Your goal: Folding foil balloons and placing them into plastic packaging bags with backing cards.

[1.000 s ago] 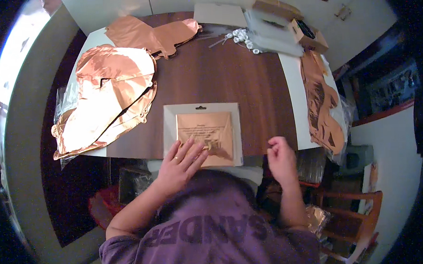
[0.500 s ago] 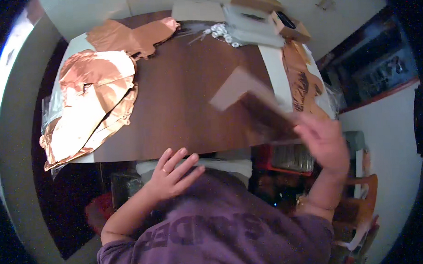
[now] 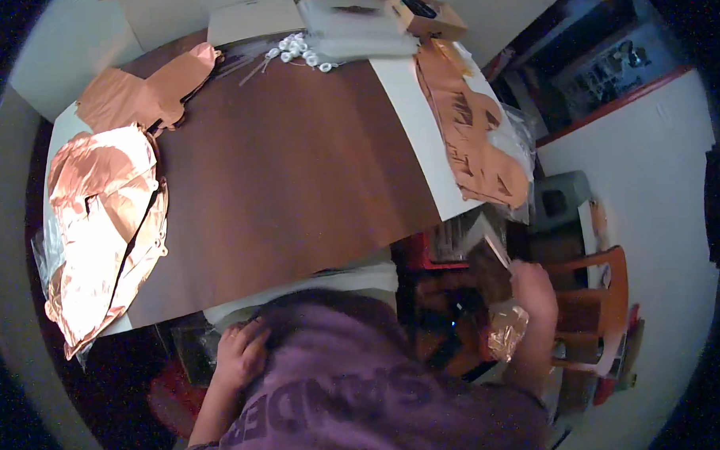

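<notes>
My right hand [image 3: 537, 290] is off the table's right front corner, closed on a flat clear plastic packet [image 3: 488, 260]. Motion blurs the packet, and its contents are unclear. Below that hand is a crumpled gold foil piece [image 3: 507, 332]; whether anything holds it is unclear. My left hand [image 3: 242, 352] rests by my purple shirt at the table's near edge, fingers bent together, with nothing seen in them. At the table's left lie shiny copper-coloured foil balloons [image 3: 106, 218], deflated, with another flat foil balloon [image 3: 145, 94] behind them. A copper foil balloon [image 3: 472, 134] lies along the right edge.
The brown tabletop [image 3: 286, 164] has white side strips. Along its back are white ribbon rolls [image 3: 294, 49], thin clear sticks, a pale flat box [image 3: 255, 22], plastic packaging [image 3: 357, 35] and a small open cardboard box [image 3: 428, 16]. A wooden chair [image 3: 592, 296] stands at the right.
My right hand has carried the packet from above the table down past its right front corner. My left hand has drawn back, its spread fingers now bent. The view has turned right.
</notes>
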Tool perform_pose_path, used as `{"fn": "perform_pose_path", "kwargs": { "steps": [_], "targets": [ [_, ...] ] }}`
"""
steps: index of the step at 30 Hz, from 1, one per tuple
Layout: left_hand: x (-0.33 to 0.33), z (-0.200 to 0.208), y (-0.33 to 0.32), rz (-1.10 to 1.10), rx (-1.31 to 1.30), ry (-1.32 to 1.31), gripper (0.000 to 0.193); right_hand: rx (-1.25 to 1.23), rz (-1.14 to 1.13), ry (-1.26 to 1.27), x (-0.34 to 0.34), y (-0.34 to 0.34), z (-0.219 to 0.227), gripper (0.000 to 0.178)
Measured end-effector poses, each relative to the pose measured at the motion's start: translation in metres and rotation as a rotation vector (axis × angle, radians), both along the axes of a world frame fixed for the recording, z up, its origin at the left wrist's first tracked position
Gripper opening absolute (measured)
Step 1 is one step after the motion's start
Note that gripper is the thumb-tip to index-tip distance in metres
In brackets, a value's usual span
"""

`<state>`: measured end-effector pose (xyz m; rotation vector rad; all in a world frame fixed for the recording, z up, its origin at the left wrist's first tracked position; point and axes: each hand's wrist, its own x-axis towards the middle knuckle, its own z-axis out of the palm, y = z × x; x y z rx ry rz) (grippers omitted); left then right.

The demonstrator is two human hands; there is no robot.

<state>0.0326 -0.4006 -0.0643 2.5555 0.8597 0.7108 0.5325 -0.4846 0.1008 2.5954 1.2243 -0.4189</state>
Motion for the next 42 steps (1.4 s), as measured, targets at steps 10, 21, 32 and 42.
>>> {"fn": "perform_pose_path", "kwargs": {
  "steps": [10, 21, 32, 42],
  "targets": [
    [-0.01, -0.012, 0.002, 0.131, -0.05, 0.057, 0.036, 0.4, 0.171, 0.053, 0.061, 0.038, -0.239, 0.022],
    [-0.047, 0.046, 0.034, 0.359, 0.326, -0.013, 0.03, 0.327, 0.756, 0.412, 0.097, 0.151, -0.362, 0.029],
    [-0.167, 0.059, 0.135, 0.563, 0.311, 0.395, 0.04, -0.481, 0.97, 0.567, -0.078, 0.112, -0.14, 0.029],
    [-0.161, 0.079, 0.149, 0.512, 0.212, 0.372, 0.025, 0.352, 1.466, 0.949, -0.273, 0.251, -0.017, 0.019]
  ]
}}
